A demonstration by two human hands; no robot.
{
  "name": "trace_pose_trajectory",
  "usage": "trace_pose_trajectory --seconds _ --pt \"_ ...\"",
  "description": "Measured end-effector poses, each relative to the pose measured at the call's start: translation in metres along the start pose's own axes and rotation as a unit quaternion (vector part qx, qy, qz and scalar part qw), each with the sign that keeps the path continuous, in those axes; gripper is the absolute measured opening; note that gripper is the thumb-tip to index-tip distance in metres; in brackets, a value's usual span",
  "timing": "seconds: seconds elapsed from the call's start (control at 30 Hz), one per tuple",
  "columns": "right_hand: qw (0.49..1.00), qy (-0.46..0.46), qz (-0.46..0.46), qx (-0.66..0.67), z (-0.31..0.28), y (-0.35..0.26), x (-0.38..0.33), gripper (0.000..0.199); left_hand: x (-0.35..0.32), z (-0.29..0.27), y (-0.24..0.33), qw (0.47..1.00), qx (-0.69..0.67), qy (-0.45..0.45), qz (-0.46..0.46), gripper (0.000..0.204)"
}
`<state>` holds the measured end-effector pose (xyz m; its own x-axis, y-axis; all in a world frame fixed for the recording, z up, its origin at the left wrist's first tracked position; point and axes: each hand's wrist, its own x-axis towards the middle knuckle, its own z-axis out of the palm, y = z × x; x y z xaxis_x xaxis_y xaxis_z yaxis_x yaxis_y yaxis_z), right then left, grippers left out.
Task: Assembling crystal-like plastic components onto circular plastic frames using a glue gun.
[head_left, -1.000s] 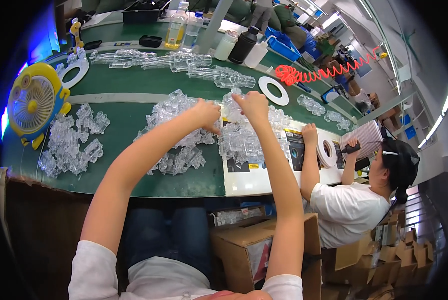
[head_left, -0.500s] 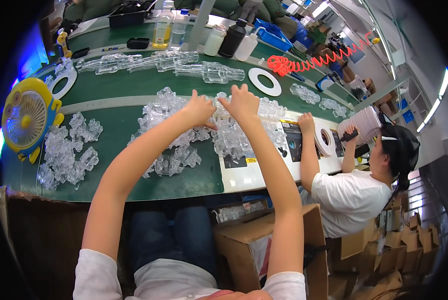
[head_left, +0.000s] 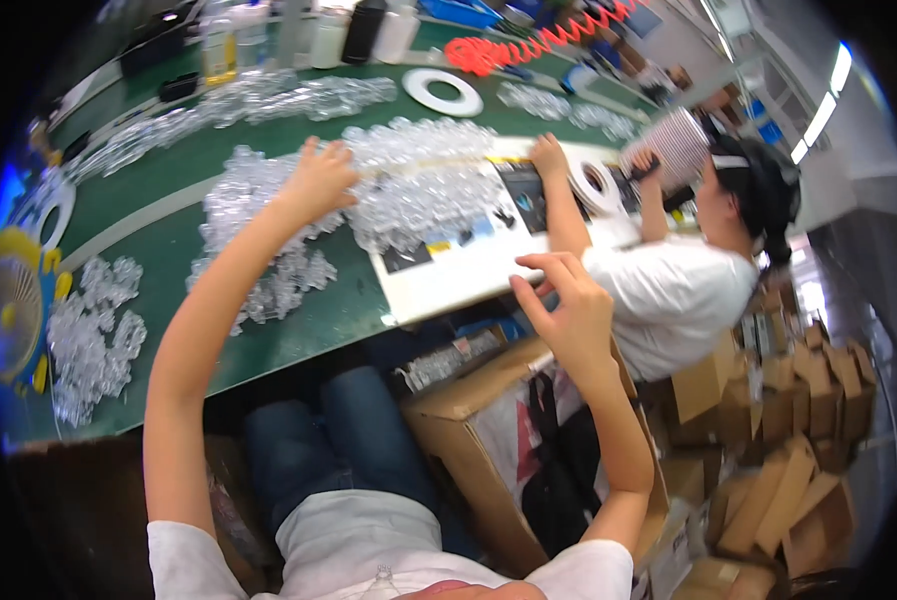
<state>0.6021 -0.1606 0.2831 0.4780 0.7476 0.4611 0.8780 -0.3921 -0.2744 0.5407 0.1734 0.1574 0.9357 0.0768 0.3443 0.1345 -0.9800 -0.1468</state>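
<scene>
Two bare hands work over a long green table (head_left: pixel 158 260) strewn with heaps of clear moulded plastic pieces (head_left: pixel 408 195). The left hand (head_left: pixel 320 180) rests on top of the middle heap, its fingers (head_left: pixel 313 152) spread loosely among the pieces; whether they pinch one cannot be told. The right hand (head_left: pixel 566 312) is raised off the table, above an open brown cardboard box (head_left: pixel 488 440) at the person's knees, with thumb and forefinger pinched together on something too small to make out. A white printed sheet (head_left: pixel 468 265) lies at the table's near edge, partly under the heap. Beside it a co-worker in a white shirt (head_left: pixel 668 300) sits with a white tape roll (head_left: pixel 593 180). A yellow fan (head_left: pixel 13 305) stands at the far left.
</scene>
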Motion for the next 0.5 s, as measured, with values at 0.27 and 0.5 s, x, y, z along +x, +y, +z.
trace_pose_trajectory --seconds 0.27,0.5 --pt "0.907 0.148 0.376 -0.119 -0.127 0.066 -0.180 0.017 -0.025 -0.019 -0.004 0.998 -0.008 0.033 -0.044 0.029" --pt "0.788 -0.021 0.601 -0.133 -0.159 0.118 -0.460 0.034 -0.039 -0.055 0.028 0.990 -0.089 0.112 0.017 0.026"
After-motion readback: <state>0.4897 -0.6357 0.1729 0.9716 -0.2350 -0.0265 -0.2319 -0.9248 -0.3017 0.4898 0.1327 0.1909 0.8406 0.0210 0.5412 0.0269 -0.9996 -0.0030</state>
